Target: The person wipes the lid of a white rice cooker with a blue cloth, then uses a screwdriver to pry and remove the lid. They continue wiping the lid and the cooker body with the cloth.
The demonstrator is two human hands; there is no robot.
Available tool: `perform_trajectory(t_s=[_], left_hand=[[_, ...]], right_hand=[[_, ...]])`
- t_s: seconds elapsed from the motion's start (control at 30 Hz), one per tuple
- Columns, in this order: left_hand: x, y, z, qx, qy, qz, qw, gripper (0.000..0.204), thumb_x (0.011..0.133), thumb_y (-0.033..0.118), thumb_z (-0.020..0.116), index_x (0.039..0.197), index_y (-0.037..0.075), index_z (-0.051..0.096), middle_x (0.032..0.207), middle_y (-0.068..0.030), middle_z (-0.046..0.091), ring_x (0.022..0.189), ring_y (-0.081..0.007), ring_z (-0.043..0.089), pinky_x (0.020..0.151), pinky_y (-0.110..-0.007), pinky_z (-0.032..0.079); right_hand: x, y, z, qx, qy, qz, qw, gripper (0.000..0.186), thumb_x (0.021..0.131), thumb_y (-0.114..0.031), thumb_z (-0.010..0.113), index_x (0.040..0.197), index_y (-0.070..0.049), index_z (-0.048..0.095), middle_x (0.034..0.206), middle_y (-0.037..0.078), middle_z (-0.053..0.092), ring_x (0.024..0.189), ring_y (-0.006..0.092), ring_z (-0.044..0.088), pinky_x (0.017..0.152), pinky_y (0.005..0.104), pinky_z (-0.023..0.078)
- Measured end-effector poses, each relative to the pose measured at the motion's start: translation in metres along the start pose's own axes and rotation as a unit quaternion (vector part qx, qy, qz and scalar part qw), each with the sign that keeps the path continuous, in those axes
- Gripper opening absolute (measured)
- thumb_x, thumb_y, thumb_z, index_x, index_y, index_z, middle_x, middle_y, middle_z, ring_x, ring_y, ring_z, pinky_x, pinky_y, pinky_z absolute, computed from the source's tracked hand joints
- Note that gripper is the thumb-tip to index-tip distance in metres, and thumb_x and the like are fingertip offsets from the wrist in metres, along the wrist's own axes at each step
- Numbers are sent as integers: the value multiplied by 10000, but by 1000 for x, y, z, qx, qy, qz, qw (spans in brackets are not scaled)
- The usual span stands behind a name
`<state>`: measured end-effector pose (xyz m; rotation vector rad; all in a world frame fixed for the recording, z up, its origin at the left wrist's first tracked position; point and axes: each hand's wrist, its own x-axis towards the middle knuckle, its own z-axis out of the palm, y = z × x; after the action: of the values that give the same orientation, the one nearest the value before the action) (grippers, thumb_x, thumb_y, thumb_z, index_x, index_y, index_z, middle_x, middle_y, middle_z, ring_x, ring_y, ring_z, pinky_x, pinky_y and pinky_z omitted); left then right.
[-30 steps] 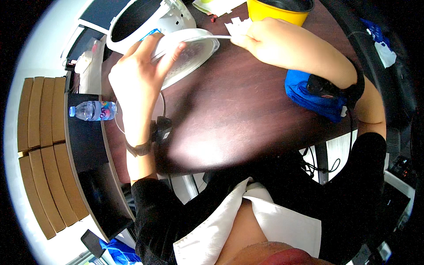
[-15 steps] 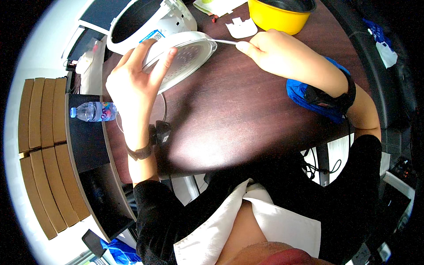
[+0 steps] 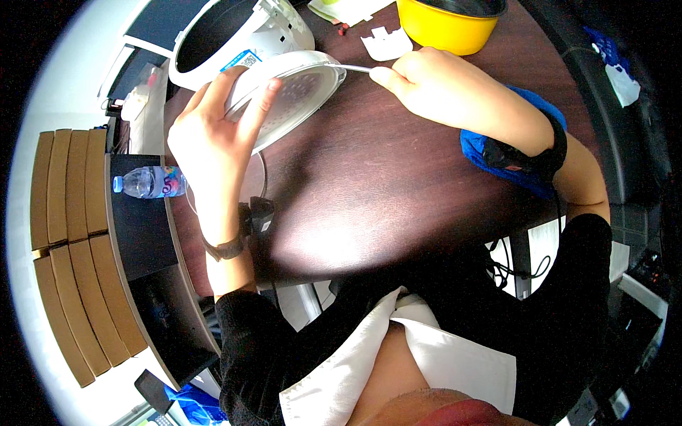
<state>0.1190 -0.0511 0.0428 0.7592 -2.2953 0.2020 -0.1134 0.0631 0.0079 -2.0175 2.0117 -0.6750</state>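
A round white rice cooker lid [image 3: 302, 99] is tilted over the table, its dotted inner plate facing me. My left hand [image 3: 213, 131] grips it by the left side, thumb on the inner face and fingers behind. From the lid's right rim a slim, silvery rod-like piece [image 3: 353, 67] runs to my right hand [image 3: 426, 78], which is closed on its end; whether it is a tool or part of the rim I cannot tell. Just behind the lid stands the white rice cooker body [image 3: 284, 35], open at the top.
A yellow pot [image 3: 447, 28] with a dark inside and a small white plastic piece [image 3: 387, 44] lie at the back. Under my right forearm is a blue cloth [image 3: 476, 153]. A water bottle [image 3: 149, 182] lies left of the table, near stacked brown boxes [image 3: 74, 184].
My right hand has shifted slightly left toward the lid, with the silvery piece still in it. The left hand's hold on the lid looks the same.
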Motion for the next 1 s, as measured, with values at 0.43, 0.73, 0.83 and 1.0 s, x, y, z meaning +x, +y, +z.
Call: perform_trajectory(t_s=[0.43,0.73,0.83,1.0], left_hand=[[-2,0,-1,3,0,-17,1000,415,768,454,748,949,83,706,794,-109,688,681,-233,684,607,-315,523],[-3,2,2,0,8,-31,999,408,784,442,742,955,73,709,805,-129,689,692,-238,689,615,-319,525],[-3,4,2,-1,9,-30,999,409,785,443,742,956,73,708,803,-130,689,690,-239,691,614,-323,526],[-4,8,-1,16,5,-38,999,414,785,450,740,959,76,702,798,-129,688,683,-245,691,610,-329,526]], right_hand=[[1,-2,4,15,23,3,1000,490,964,-332,469,687,34,640,644,239,605,605,398,624,622,466,514],[-1,2,12,29,47,7,998,482,967,-328,485,674,33,609,605,231,571,568,371,599,577,439,488],[3,6,15,34,23,19,999,494,985,-363,480,687,17,582,568,192,531,510,306,552,546,396,450],[5,3,14,55,4,25,998,503,987,-364,476,676,20,571,563,189,519,494,302,519,540,406,436]])
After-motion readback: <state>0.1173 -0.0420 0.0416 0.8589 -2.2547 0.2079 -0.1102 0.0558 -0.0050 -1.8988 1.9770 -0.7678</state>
